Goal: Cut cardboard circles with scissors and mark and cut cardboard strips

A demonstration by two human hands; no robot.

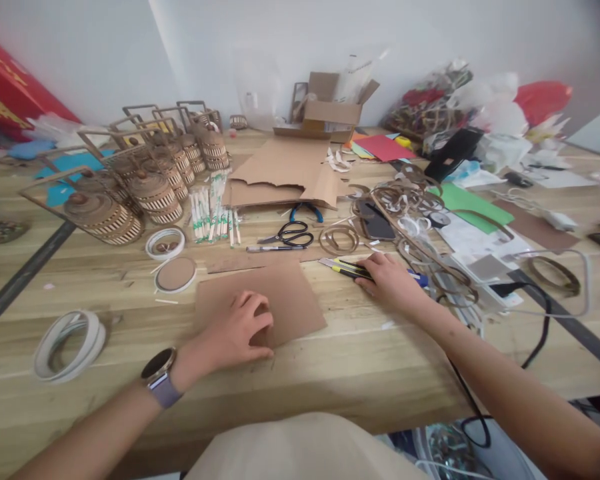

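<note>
My left hand [245,325], with a watch [159,363] on its wrist, is over a flat rectangular piece of cardboard [295,300]. Its fingers are bent and the thumb stands apart; nothing shows between them. My right hand [386,279] has its fingers over the black-and-yellow handle of a utility knife [345,268], which lies at table level with the blade end pointing left. Behind the cardboard piece lie a narrow cardboard strip [230,263], a pen [270,249] and black-handled scissors [295,235].
Woven lidded baskets with tall handles [150,190] crowd the back left. White rings [70,345] lie at the left, near paper-wrapped sticks [213,210]. A large torn cardboard sheet [280,167] and an opened box [333,110] sit behind. Coiled strips [400,200], a phone [377,220] and cables clutter the right.
</note>
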